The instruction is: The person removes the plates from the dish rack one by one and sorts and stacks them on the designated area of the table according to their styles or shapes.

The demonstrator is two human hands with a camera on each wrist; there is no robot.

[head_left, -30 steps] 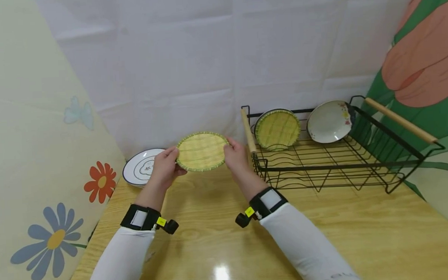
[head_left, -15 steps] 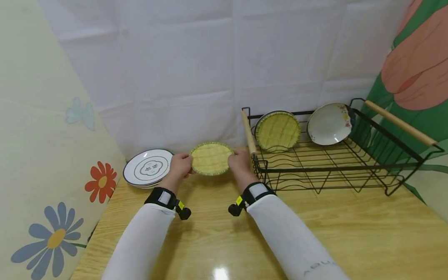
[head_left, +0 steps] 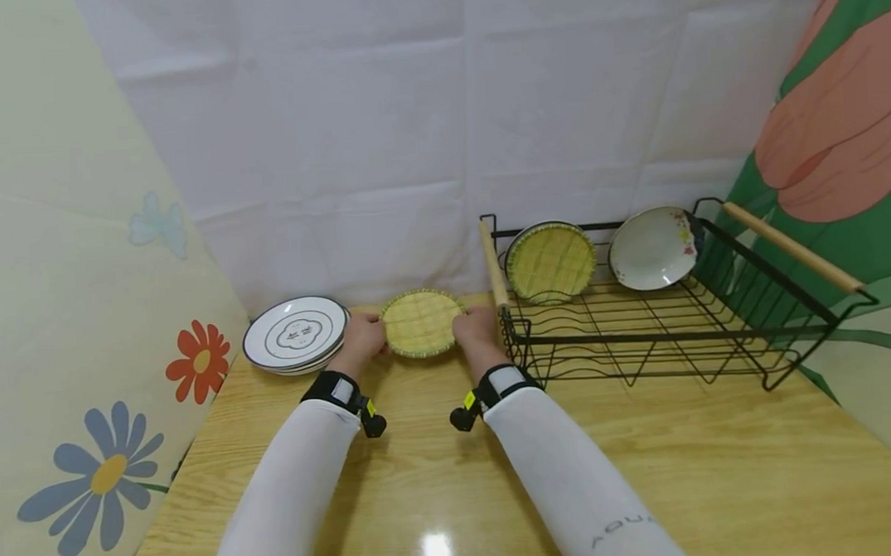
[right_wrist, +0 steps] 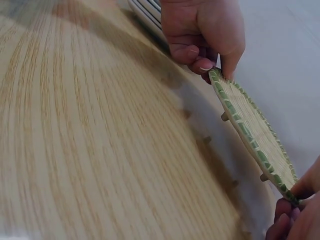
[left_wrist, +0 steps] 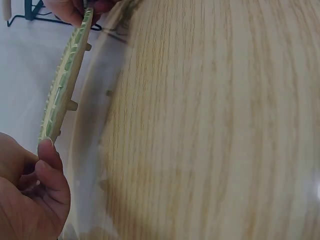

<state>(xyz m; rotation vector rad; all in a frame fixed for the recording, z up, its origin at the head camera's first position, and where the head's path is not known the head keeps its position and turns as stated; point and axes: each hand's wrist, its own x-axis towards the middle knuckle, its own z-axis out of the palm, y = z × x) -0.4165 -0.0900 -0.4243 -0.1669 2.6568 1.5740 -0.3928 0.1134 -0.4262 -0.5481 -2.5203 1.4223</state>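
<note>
A round yellow-green plate with a woven bamboo look (head_left: 421, 323) is held by both hands, between a stack of plates and a wire rack. My left hand (head_left: 364, 338) pinches its left edge, thumb and fingers on either side of the rim (left_wrist: 35, 195). At the opposite edge, my right hand (head_left: 476, 328) pinches the rim in the same way. Small peg feet stick out of the underside, seen in both wrist views. A gap with reflections shows between these feet and the glossy tabletop (right_wrist: 100, 125), so the plate hovers low over it.
White plates with dark blue rims (head_left: 298, 330) are stacked left of my left hand. Right of my right hand stands a black wire dish rack (head_left: 664, 335), holding a similar woven-look plate (head_left: 552, 263) and a white floral dish (head_left: 653, 248). A white cloth wall (head_left: 349, 133) hangs behind.
Both hands have carried the woven-look plate right and down toward the tabletop, away from the plate stack, which now shows more fully. The movement is smaller in the last half second.
</note>
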